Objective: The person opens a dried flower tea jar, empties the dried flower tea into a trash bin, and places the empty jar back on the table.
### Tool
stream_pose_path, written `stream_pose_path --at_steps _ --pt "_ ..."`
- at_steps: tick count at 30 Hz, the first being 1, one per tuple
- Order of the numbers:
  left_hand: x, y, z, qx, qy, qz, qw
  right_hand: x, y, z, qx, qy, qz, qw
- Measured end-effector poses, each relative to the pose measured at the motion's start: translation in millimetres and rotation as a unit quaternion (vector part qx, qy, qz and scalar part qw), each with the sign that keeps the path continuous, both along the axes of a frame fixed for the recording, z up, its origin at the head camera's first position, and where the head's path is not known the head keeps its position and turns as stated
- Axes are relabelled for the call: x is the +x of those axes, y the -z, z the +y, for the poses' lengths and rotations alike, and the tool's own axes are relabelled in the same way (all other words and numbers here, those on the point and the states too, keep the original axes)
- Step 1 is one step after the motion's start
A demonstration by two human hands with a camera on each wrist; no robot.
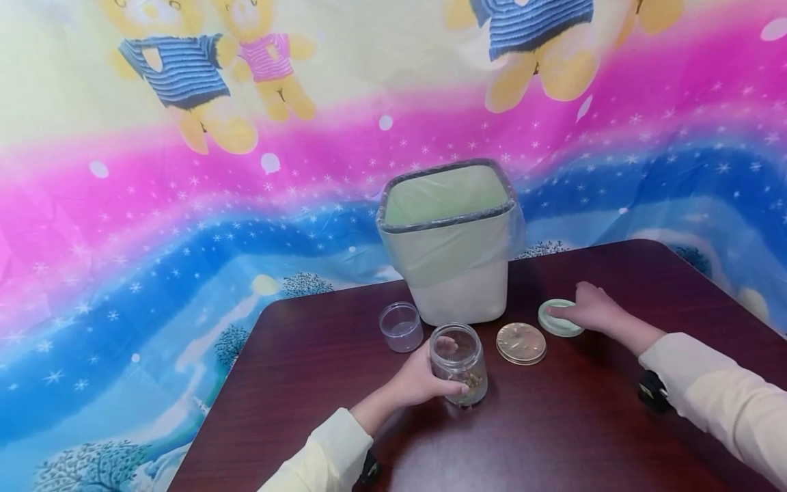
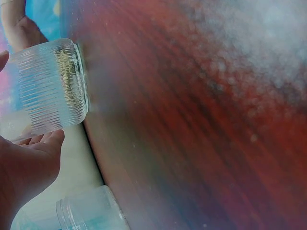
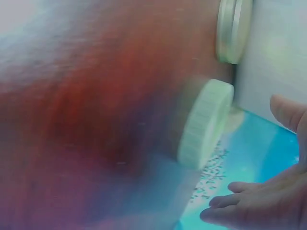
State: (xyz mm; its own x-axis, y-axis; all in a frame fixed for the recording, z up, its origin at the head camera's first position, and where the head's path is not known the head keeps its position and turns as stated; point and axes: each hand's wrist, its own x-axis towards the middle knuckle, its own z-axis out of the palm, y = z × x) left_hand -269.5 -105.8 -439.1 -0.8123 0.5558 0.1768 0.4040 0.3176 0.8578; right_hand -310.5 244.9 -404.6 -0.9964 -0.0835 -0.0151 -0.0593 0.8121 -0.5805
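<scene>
My left hand (image 1: pixel 424 376) holds a clear ribbed jar (image 1: pixel 472 383) around its side, thumb in front. The jar stands upright and uncapped, with a thin layer of yellowish-brown bits (image 2: pixel 69 79) at its bottom. At the right, my right hand (image 1: pixel 593 309) is over a pale green lid (image 1: pixel 562 326). In the right wrist view its fingers (image 3: pixel 230 211) and thumb are spread apart, with a gap between them and the green lid (image 3: pixel 206 127). A gold lid (image 1: pixel 521 343) lies between the jar and the green lid.
A white bin (image 1: pixel 455 273) with a clear bag over its rim stands behind the jar. To the jar's left is a small clear empty container (image 1: pixel 401 329). The dark reddish-brown table (image 1: pixel 522 437) meets a printed cloth (image 1: pixel 184 273) at its back.
</scene>
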Motion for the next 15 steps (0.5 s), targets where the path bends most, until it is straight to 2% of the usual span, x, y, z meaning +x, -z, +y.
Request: stream_pose_path --at_steps 8,15 --pt "-1.3 0.6 -0.2 -0.004 -0.002 0.003 1.0 -7.6 -27.4 -10.5 -0.03 0.011 0.025 0.9992" --pt "0.6 -0.9 -0.1 -0.005 -0.002 0.007 1.0 -11.9 -53.9 -17.1 -0.068 0.007 0.064 0.9956"
